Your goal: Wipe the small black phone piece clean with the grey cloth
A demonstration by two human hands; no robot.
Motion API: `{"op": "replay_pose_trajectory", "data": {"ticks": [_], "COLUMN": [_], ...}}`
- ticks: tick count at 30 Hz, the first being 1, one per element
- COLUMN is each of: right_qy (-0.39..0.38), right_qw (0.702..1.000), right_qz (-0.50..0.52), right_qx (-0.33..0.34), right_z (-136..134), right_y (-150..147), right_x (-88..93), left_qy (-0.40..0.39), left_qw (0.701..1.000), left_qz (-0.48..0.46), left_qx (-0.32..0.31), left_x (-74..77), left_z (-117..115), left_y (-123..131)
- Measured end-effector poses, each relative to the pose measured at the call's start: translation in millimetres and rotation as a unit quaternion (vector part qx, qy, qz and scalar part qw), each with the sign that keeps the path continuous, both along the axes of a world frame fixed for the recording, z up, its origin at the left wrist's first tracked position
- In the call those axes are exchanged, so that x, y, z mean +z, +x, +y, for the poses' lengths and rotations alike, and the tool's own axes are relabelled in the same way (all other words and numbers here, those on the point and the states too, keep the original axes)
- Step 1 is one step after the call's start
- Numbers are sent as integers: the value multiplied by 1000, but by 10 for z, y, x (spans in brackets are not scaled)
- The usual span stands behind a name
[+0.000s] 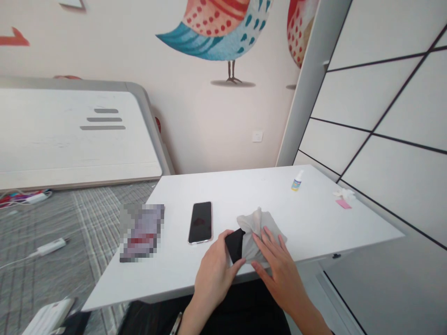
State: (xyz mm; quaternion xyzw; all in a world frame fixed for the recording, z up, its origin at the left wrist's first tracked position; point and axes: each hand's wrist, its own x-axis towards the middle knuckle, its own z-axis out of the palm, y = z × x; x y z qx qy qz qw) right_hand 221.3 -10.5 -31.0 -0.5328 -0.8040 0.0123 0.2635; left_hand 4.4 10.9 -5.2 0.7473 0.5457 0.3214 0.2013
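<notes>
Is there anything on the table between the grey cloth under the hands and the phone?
Nothing visible. The left hand pinches a small black item at the edge of the grey cloth, and the right hand lies flat on the cloth. Only bare white table lies between the cloth and the phone.

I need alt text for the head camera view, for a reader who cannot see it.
On a white table, the left hand pinches a small black item while the right hand lies flat on a grey cloth. A dark phone lies left of them; a small bottle stands farther back.
</notes>
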Motion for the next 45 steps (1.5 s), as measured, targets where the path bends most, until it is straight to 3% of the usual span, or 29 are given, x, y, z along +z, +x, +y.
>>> {"op": "replay_pose_trajectory", "data": {"ticks": [8, 16, 22, 24, 29, 31, 36, 39, 45], "right_qy": [52, 33, 78, 83, 80, 82, 95, 98, 48], "right_qw": [997, 994, 996, 995, 994, 992, 995, 994, 992], "right_qz": [38, -22, 26, 28, -9, -17, 12, 14, -31], "right_qx": [-37, 97, -29, -40, 75, 92, -15, -39, 116], "right_z": [138, -39, 219, 231, 23, 29, 363, 379, -21], "right_y": [-146, -323, -39, -50, -352, -352, 33, 45, -412], "right_x": [104, 310, 219, 224, 314, 338, 320, 319, 375], "left_qy": [-61, -72, -74, -75, -77, -78, -77, -76, -89], "left_qw": [997, 997, 997, 997, 997, 997, 997, 997, 995], "left_qz": [-37, -14, -10, -7, 5, 8, 9, 10, 33], "left_qx": [1, -11, -20, -17, -18, -20, -15, -13, -5], "left_x": [38, 3, 56, 66, 17, 2, 41, 62, 19], "left_z": [-79, -38, -64, -69, -60, -58, -76, -86, -57], "left_y": [-26, -33, -16, -11, -30, -34, -10, 0, -12]}}
